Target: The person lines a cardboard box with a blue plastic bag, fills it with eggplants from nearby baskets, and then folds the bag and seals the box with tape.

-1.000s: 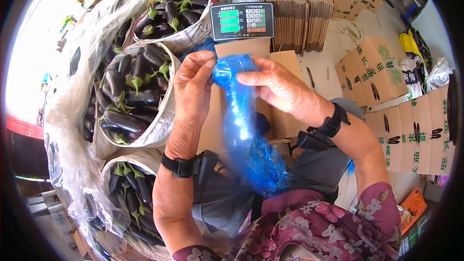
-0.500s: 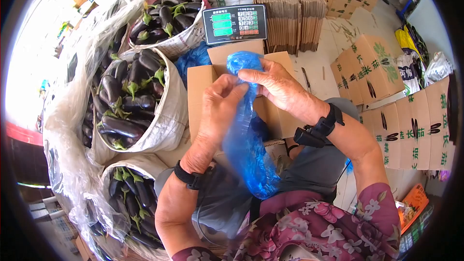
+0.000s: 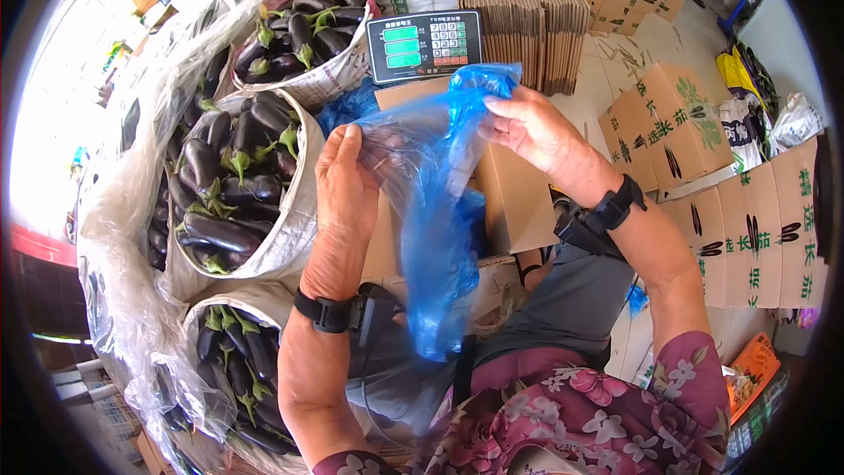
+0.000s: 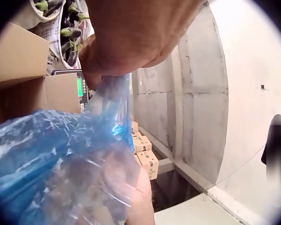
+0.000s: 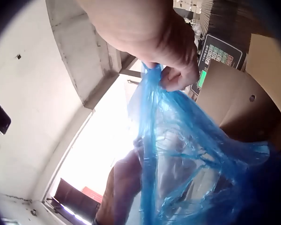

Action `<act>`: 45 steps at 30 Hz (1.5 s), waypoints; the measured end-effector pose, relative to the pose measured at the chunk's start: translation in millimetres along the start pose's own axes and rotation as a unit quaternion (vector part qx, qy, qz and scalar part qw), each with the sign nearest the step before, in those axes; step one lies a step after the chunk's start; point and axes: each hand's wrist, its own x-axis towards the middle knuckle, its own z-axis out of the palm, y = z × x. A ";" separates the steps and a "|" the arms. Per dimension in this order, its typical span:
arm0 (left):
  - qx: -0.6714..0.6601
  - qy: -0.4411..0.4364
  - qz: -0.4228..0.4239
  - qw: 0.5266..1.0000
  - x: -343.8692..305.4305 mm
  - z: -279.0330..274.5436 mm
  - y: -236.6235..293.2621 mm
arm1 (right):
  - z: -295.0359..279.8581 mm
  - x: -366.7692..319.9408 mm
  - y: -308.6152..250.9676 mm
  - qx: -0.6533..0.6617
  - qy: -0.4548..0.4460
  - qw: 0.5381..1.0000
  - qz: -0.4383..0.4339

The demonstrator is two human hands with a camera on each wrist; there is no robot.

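A thin blue plastic bag (image 3: 440,229) is stretched between the two hands above an open cardboard box (image 3: 514,202). The left hand (image 3: 345,180) pinches one side of its edge between thumb and fingers. On the other side the right hand (image 3: 538,132) grips the bunched top edge. The bag hangs down in front of the person's lap. Seen from the left wrist, the right hand (image 4: 129,187) shows through the film; in the right wrist view the bag (image 5: 178,154) spreads below the right hand (image 5: 173,61).
Sacks of eggplants (image 3: 237,176) stand at the left under clear plastic sheeting (image 3: 123,229). Behind the box is a scale display (image 3: 425,46), beside flattened cartons (image 3: 519,9). Printed cartons (image 3: 668,127) stand at the right. More blue plastic (image 3: 349,105) lies beside the box.
The hands have moved apart, left hand to the left and right hand to the right. The bag's gathered top has been pulled wide between them.
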 end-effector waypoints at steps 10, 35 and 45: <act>0.039 0.058 0.105 0.992 20.6 -31.7 51.5 | -76.4 13.3 -57.1 0.144 0.076 0.986 -0.021; 0.355 -0.035 0.110 0.928 24.2 -48.8 95.3 | -206.6 -11.6 -59.4 -0.578 0.081 0.808 -0.077; 0.314 -0.024 0.185 0.931 -6.5 -54.0 120.2 | -74.0 71.4 -3.6 -0.615 -0.151 0.773 0.040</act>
